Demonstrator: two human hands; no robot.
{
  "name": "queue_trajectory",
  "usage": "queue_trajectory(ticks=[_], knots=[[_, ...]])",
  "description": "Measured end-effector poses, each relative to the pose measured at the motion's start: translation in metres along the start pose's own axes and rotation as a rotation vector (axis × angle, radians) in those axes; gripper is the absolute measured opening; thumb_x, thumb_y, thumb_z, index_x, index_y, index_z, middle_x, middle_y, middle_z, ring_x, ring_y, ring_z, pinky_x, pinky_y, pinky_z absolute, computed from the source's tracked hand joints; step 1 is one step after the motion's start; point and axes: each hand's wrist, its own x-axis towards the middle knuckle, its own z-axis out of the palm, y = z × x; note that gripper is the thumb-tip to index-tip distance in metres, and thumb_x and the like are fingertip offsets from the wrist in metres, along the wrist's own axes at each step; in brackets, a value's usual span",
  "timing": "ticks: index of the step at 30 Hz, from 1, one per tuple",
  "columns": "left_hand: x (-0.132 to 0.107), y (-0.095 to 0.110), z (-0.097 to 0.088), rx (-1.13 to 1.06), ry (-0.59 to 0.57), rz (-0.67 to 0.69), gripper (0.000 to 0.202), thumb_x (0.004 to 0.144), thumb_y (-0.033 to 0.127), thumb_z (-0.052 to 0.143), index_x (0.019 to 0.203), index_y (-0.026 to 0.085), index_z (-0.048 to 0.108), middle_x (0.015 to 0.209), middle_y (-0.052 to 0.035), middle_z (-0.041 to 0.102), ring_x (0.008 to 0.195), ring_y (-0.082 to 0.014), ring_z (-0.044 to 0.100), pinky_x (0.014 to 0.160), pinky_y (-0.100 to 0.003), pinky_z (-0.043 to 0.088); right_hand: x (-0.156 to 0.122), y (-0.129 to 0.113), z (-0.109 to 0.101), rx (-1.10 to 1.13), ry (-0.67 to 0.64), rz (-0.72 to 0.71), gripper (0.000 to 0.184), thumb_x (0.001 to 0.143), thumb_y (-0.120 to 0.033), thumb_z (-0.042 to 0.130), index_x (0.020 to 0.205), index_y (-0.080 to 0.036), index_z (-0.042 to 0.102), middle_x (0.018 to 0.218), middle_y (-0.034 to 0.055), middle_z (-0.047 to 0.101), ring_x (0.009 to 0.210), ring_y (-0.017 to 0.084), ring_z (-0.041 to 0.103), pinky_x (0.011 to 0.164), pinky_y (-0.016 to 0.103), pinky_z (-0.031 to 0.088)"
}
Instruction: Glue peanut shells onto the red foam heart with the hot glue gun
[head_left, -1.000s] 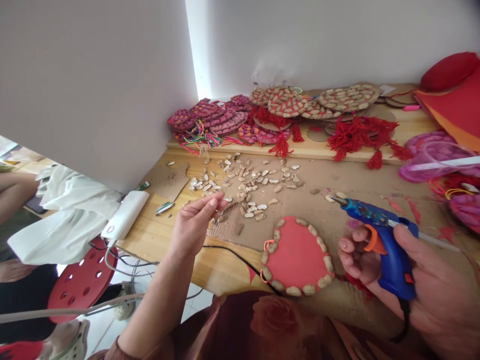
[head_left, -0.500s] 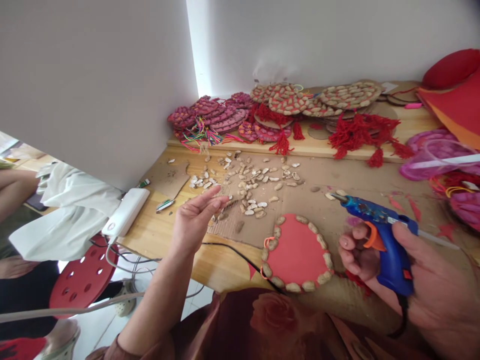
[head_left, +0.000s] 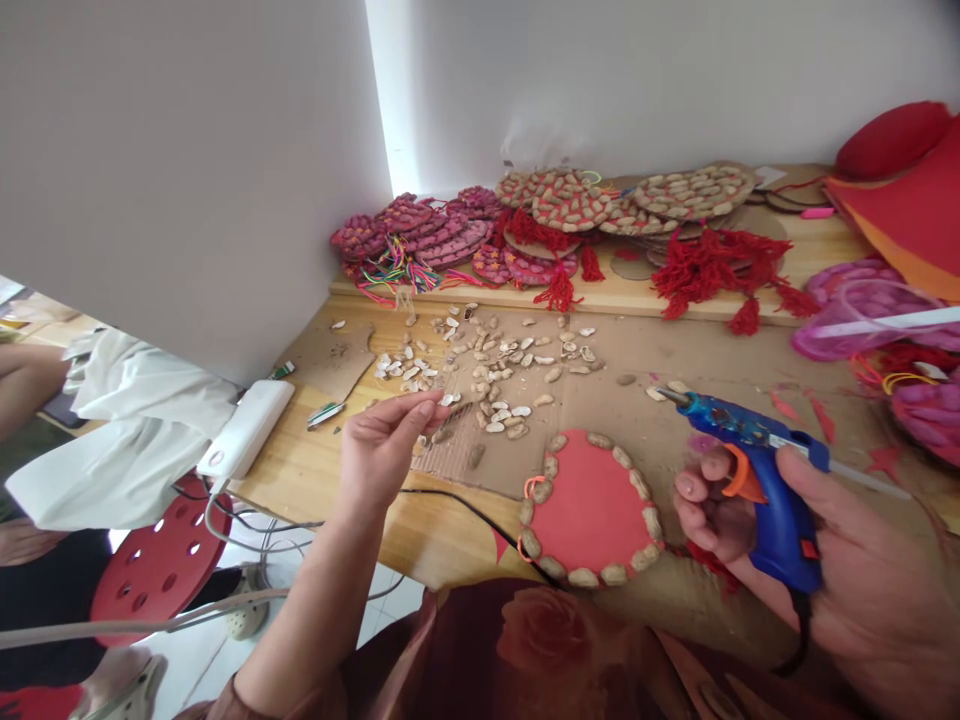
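Observation:
My left hand (head_left: 386, 445) is closed in a pinch over the cardboard, with a pale half peanut shell (head_left: 450, 399) at its fingertips. Loose peanuts and shell pieces (head_left: 517, 352) lie scattered just beyond it. In my right hand (head_left: 847, 570) is a blue hot glue gun (head_left: 784, 520) with an orange trigger, its nozzle pointing left above the cardboard. Between my hands lies a red heart-shaped piece (head_left: 596, 510), rimmed with peanuts along its edge. An orange cord loop (head_left: 531, 488) shows at its left side.
Finished peanut-covered pieces (head_left: 574, 205) with red tassels (head_left: 720, 270) and pink ones (head_left: 450, 240) line the back ledge. A white power strip (head_left: 247, 428) sits at the left table edge. A black cable (head_left: 465, 508) crosses near the heart. Another person's hand (head_left: 26, 540) shows at far left.
The thumb and fingers of my left hand have come together into a pinch at the shell. My right hand still holds the glue gun in nearly the same place.

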Motion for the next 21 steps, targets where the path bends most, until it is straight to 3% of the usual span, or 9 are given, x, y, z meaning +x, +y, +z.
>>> queue_trajectory(ticks=[5,13,15,18,21], knots=[[-0.003,0.004,0.002,0.166,0.009,0.063,0.021,0.082,0.033,0.076,0.099,0.022,0.082,0.083,-0.0052,0.08,0.083,-0.0217,0.075,0.082,-0.032,0.06,-0.001,-0.002,-0.001,-0.035,0.028,0.002,0.02,0.056,-0.026,0.077,0.073,-0.016,0.073,0.069,0.0076,0.065,0.058,0.023,0.067,0.049,0.031,0.062],[0.003,0.001,-0.001,-0.006,-0.085,0.012,0.054,0.083,0.038,0.079,0.132,0.021,0.068,0.094,-0.006,0.081,0.085,-0.0179,0.074,0.087,-0.032,0.059,-0.008,-0.007,0.014,-0.037,0.148,0.002,0.012,0.06,-0.024,0.067,0.068,-0.016,0.069,0.065,0.0071,0.06,0.052,0.021,0.064,0.047,0.03,0.062],[0.005,0.0,-0.002,-0.03,-0.103,-0.006,0.055,0.083,0.039,0.078,0.133,0.02,0.067,0.098,-0.007,0.08,0.087,-0.0176,0.074,0.088,-0.031,0.059,-0.006,-0.006,0.01,-0.047,0.159,-0.015,0.012,0.062,-0.025,0.065,0.07,-0.016,0.069,0.065,0.0071,0.06,0.052,0.021,0.064,0.047,0.031,0.062],[0.005,-0.001,-0.003,-0.051,-0.111,-0.035,0.056,0.081,0.039,0.08,0.133,0.02,0.067,0.101,-0.0079,0.08,0.087,-0.0176,0.074,0.089,-0.031,0.059,0.0,-0.005,-0.004,-0.037,0.071,0.006,0.016,0.068,-0.025,0.067,0.081,-0.017,0.071,0.074,0.0084,0.064,0.059,0.023,0.068,0.054,0.033,0.065],[0.005,0.0,-0.003,-0.083,-0.082,-0.071,0.048,0.076,0.038,0.084,0.119,0.018,0.074,0.095,-0.0083,0.081,0.085,-0.0186,0.075,0.083,-0.03,0.059,0.006,-0.005,-0.016,-0.006,0.032,0.05,0.02,0.072,-0.023,0.065,0.09,-0.018,0.072,0.079,0.0089,0.067,0.065,0.025,0.071,0.06,0.035,0.066]])
